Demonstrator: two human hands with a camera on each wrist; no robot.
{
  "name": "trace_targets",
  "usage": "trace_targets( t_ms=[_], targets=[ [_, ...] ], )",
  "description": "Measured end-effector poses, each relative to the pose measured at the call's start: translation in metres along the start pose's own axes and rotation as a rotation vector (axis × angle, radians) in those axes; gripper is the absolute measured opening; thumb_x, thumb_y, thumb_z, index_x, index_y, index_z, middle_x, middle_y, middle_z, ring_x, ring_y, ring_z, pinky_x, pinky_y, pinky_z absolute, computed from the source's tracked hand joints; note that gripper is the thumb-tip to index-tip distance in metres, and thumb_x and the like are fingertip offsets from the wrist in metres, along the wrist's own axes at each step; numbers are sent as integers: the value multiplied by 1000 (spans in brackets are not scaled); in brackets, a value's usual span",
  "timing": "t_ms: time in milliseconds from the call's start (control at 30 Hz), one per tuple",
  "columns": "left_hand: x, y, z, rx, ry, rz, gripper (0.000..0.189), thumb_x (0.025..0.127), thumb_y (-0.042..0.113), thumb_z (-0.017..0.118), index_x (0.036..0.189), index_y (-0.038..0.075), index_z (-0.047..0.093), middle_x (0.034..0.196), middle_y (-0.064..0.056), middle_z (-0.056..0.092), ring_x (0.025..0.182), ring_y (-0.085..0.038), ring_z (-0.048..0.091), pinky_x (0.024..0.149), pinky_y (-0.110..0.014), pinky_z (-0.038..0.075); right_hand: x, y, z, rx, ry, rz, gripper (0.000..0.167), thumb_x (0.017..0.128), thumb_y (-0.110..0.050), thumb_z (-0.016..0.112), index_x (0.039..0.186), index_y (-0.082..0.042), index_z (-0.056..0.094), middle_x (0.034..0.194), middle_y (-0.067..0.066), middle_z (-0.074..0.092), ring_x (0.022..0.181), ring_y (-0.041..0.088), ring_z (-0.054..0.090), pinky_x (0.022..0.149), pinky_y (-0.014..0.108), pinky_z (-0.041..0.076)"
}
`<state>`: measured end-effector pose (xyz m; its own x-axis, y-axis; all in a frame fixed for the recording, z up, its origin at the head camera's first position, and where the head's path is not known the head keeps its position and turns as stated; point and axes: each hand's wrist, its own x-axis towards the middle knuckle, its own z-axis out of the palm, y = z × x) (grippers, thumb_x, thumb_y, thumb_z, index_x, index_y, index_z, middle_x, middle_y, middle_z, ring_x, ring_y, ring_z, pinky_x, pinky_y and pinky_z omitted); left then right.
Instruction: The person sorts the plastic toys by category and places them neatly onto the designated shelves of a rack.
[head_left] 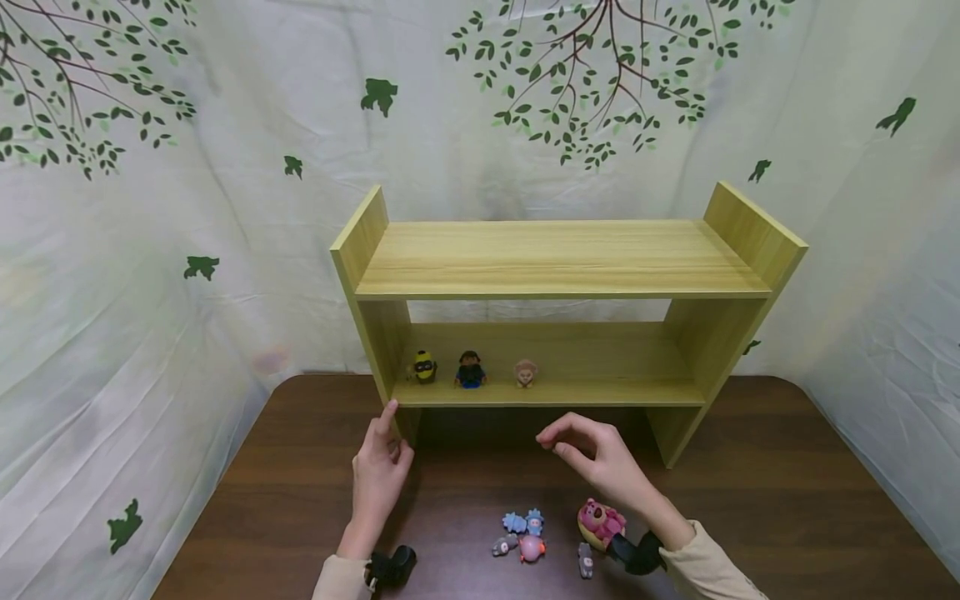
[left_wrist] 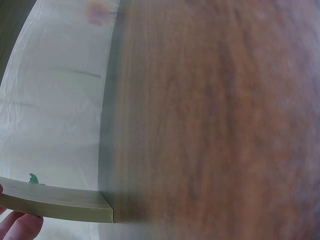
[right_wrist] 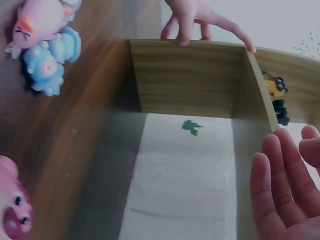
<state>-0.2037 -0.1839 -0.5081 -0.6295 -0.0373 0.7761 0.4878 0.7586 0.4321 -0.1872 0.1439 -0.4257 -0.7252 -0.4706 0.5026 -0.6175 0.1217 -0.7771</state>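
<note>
At the left end of the two-tier wooden shelf (head_left: 570, 260), my left hand (head_left: 378, 479) grips the front edge of the side panel (left_wrist: 60, 205), its index finger reaching up to the middle board's corner. My right hand (head_left: 600, 454) hovers in front of the middle board with fingers gently bent and nothing between them. On that board stand a yellow minion figure (head_left: 424, 367), a dark-haired figure in blue (head_left: 470, 370) and a small pale pinkish figure (head_left: 526, 373). The right wrist view shows the right fingers (right_wrist: 280, 185) just below the board's front edge.
Several small toys lie on the brown table (head_left: 270, 500): two light-blue figures (head_left: 514, 522), a pink round one (head_left: 532, 548) and grey ones (head_left: 585, 560). A pink bear toy (head_left: 602, 523) lies by the right wrist. A leaf-patterned cloth (head_left: 300, 233) hangs behind.
</note>
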Motion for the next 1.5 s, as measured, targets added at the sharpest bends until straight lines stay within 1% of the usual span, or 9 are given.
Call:
trace_targets(
  t_ms=[233,433,533,600,833,1067,1300,1400,1500],
  targets=[
    [-1,-1,0,-4,2,-2,91,68,-21,64,143,21,35,83,-9,46,60,-10,41,51,-30,50,-12,10,9,-8,-65,-2,22,89,11,56,104,-3,64,100,3,66,89,22,64,78,32,52],
    [-1,0,0,-6,-4,-10,91,69,-21,64,143,22,35,83,-9,45,61,-11,40,52,-32,51,-21,14,17,-23,-120,2,20,91,3,57,106,-8,65,101,0,67,91,23,64,80,36,50],
    [-1,0,0,-6,-3,-10,91,69,-21,64,143,22,35,83,-9,45,61,-11,40,52,-32,52,-26,15,22,-11,-145,14,20,91,2,58,106,-9,65,102,0,67,91,23,64,80,38,50],
    [-1,0,0,-4,1,-8,91,69,-22,64,143,22,35,83,-8,45,61,-10,40,51,-31,51,-29,15,24,3,-161,29,20,91,2,58,106,-10,65,102,-1,67,91,23,64,80,37,50],
    [-2,0,0,0,-3,-10,90,70,-20,64,144,21,35,83,-9,45,61,-11,39,51,-29,49,-39,22,34,70,-224,76,22,87,7,59,104,-6,64,101,10,66,88,29,64,76,33,52],
    [-2,0,-1,-19,-29,-42,87,73,-17,64,145,23,34,84,-9,46,61,-12,41,53,-31,50,-46,25,40,89,-277,124,21,83,9,62,102,-1,63,97,16,65,84,31,65,73,30,53],
    [-2,0,0,-9,-7,-17,90,70,-20,64,144,22,35,83,-9,45,60,-10,39,50,-28,48,-49,27,42,57,-340,195,23,82,7,60,102,-3,64,100,12,66,86,19,65,73,27,51],
    [-1,0,0,-4,1,-8,91,69,-22,64,144,22,35,83,-8,45,60,-10,39,50,-29,48,-50,28,43,45,-355,205,23,82,5,62,103,-4,64,100,11,66,87,17,65,72,26,51],
    [-1,1,0,-2,-1,-9,91,69,-22,64,144,22,35,83,-8,46,60,-10,39,50,-29,49,-51,31,44,46,-369,203,20,84,1,65,103,-5,65,99,7,66,88,15,64,71,26,51]
  ],
)
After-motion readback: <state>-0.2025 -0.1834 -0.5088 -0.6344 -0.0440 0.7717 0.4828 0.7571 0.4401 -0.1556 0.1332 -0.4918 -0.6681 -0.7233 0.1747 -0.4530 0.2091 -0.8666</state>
